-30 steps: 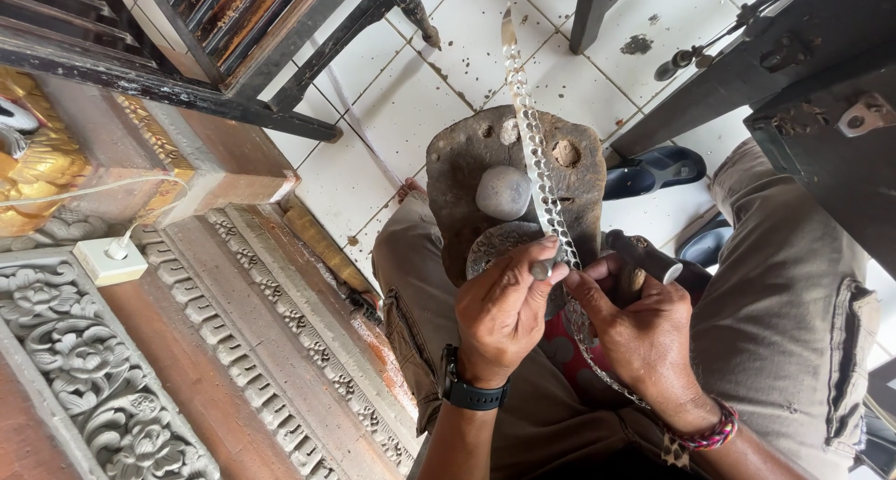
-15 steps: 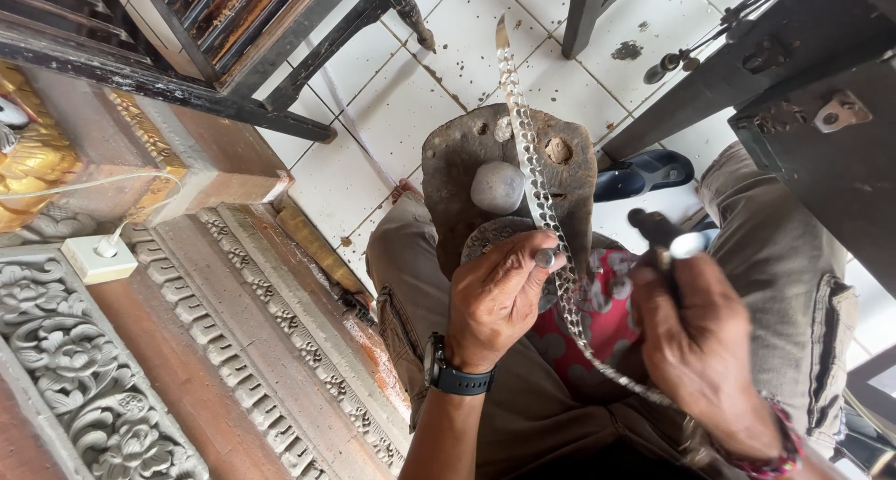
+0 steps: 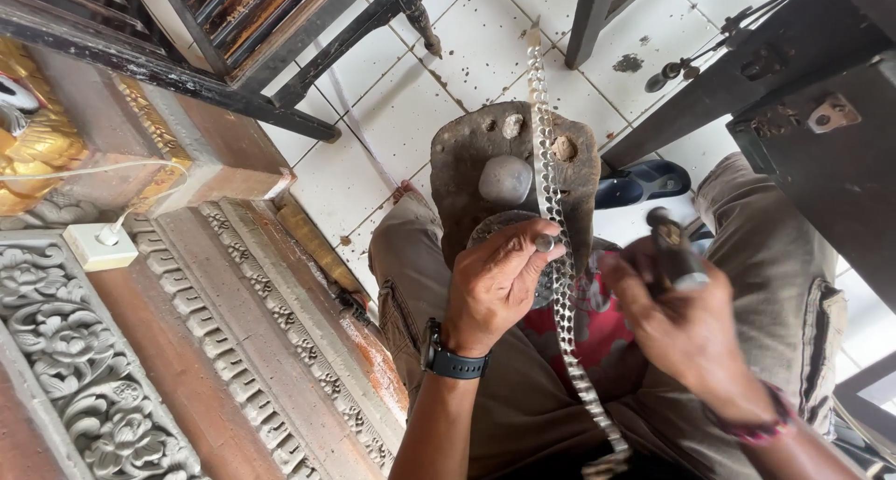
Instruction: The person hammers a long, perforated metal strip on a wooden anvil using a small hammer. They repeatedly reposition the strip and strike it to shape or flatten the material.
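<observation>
A long silver chain strip runs from the tiled floor over a worn wooden block between my knees and down across my lap. My left hand, with a black watch on the wrist, pinches the strip and a small round metal piece against the block. My right hand, wearing a beaded bracelet, grips a small dark-headed hammer, which is raised to the right of the strip and apart from it. A smooth grey round lump sits on the block just above my left fingers.
Carved wooden panels and moulded trim lie to the left, with a white socket box and its cable. Dark furniture legs cross the upper left. A black metal frame stands at the right, and a blue sandal lies on the tiles.
My right hand has pulled away from the chain to the right and lifted the hammer. My left hand has kept its pinch on the strip at the block.
</observation>
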